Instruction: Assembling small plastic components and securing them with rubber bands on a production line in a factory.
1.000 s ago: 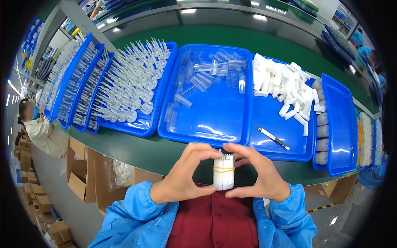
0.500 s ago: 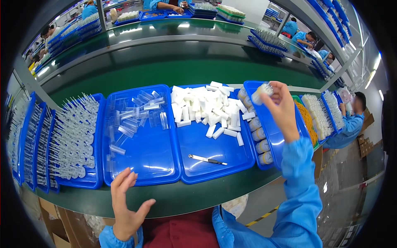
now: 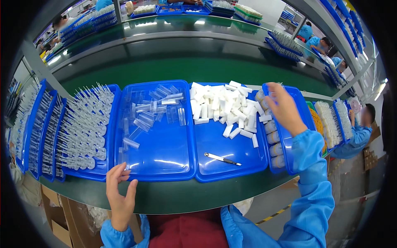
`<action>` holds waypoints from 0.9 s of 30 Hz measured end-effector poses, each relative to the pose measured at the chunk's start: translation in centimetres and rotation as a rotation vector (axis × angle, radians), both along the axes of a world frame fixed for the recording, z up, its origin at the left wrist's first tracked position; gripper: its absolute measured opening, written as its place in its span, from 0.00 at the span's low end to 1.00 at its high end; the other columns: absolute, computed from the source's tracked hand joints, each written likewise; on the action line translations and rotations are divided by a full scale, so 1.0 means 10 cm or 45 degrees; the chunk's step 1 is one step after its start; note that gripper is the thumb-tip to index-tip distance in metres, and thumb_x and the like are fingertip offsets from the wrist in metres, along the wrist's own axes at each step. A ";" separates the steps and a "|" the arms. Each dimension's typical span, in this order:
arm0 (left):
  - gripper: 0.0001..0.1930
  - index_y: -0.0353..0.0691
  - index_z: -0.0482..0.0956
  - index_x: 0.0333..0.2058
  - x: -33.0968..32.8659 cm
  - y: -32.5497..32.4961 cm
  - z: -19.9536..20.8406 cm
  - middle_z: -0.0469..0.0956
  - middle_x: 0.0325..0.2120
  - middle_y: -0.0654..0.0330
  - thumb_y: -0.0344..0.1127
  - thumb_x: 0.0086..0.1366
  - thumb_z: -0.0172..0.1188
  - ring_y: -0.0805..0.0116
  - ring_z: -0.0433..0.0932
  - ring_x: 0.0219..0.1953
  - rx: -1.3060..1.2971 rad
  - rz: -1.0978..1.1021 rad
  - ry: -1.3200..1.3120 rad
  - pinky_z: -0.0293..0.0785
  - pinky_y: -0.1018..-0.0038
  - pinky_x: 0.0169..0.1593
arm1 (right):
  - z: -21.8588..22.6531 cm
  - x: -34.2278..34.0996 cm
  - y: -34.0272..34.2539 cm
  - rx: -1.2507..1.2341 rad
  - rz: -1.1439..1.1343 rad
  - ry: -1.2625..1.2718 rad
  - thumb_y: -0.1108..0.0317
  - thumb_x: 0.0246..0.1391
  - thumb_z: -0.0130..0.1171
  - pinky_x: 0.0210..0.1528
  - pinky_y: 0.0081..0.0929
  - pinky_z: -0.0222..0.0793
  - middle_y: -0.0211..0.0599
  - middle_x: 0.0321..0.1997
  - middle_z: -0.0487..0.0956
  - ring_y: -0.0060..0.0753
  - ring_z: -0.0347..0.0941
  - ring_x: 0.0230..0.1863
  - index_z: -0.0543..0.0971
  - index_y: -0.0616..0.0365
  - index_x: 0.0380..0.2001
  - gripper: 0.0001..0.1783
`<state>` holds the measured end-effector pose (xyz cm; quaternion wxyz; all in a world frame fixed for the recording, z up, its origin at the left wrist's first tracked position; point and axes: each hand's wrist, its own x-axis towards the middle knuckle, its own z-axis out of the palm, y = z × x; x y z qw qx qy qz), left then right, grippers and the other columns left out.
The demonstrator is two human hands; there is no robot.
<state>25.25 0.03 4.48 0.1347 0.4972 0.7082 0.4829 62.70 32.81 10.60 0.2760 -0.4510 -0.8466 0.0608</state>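
Note:
My right hand [image 3: 286, 108] reaches over the blue tray [image 3: 291, 155] on the right, fingers curled at its far edge. They appear closed round a short, round bundle with white tips, now mostly hidden behind them. Next to that tray, banded bundles [image 3: 273, 137] lie in a row. My left hand [image 3: 118, 194] hovers at the front edge of a blue tray [image 3: 165, 159] of clear plastic tubes [image 3: 144, 120]. Its fingers are bent and the thumb stands apart; nothing shows between them. White cylinders [image 3: 221, 105] are heaped in the middle tray [image 3: 202, 175], where a utility knife [image 3: 222, 159] lies.
On the left stand blue trays of upright thin-stemmed clear parts [image 3: 84, 128]. Farther right are a tray of orange bands [image 3: 315, 120] and one of white pieces [image 3: 329, 124]. A green conveyor belt [image 3: 198, 62] runs behind. A co-worker [image 3: 357, 136] sits at the right.
My right hand has lowered toward the far edge of the right tray, taking the bundle out of sight. My left hand has shifted slightly; the whole view has swung a little left.

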 end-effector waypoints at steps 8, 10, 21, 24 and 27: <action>0.27 0.34 0.74 0.56 0.08 0.11 0.03 0.73 0.54 0.50 0.20 0.54 0.66 0.59 0.76 0.51 0.019 -0.246 0.105 0.74 0.68 0.53 | -0.69 -0.77 -0.26 0.100 -0.318 -0.308 0.51 0.59 0.61 0.58 0.46 0.67 0.54 0.57 0.74 0.60 0.68 0.57 0.71 0.64 0.59 0.33; 0.26 0.33 0.75 0.55 0.03 0.08 0.03 0.73 0.54 0.49 0.22 0.55 0.67 0.57 0.76 0.51 -0.002 -0.207 0.038 0.74 0.68 0.52 | -0.78 -0.91 -0.50 0.043 -0.272 -0.205 0.51 0.59 0.61 0.59 0.47 0.66 0.55 0.57 0.74 0.60 0.69 0.56 0.71 0.65 0.59 0.34; 0.25 0.33 0.76 0.54 -0.06 -0.04 0.00 0.74 0.54 0.49 0.22 0.56 0.66 0.57 0.76 0.52 0.010 -0.176 -0.050 0.74 0.68 0.53 | -0.56 -0.38 -0.22 0.345 -0.302 -1.297 0.69 0.55 0.57 0.72 0.45 0.51 0.43 0.54 0.79 0.45 0.67 0.64 0.68 0.62 0.63 0.31; 0.23 0.34 0.77 0.53 -0.03 -0.04 -0.02 0.74 0.53 0.49 0.22 0.56 0.67 0.56 0.75 0.53 0.023 -0.204 -0.071 0.75 0.68 0.53 | -0.54 -0.34 -0.15 0.240 -0.238 -1.584 0.67 0.57 0.57 0.76 0.46 0.43 0.43 0.57 0.79 0.44 0.65 0.67 0.65 0.62 0.66 0.34; 0.22 0.34 0.78 0.52 -0.05 -0.07 -0.02 0.74 0.53 0.49 0.22 0.56 0.67 0.55 0.75 0.53 0.017 -0.219 -0.050 0.75 0.68 0.53 | -0.49 -0.44 -0.13 0.217 -0.212 -1.626 0.66 0.56 0.58 0.75 0.45 0.44 0.42 0.53 0.80 0.42 0.69 0.63 0.68 0.62 0.64 0.32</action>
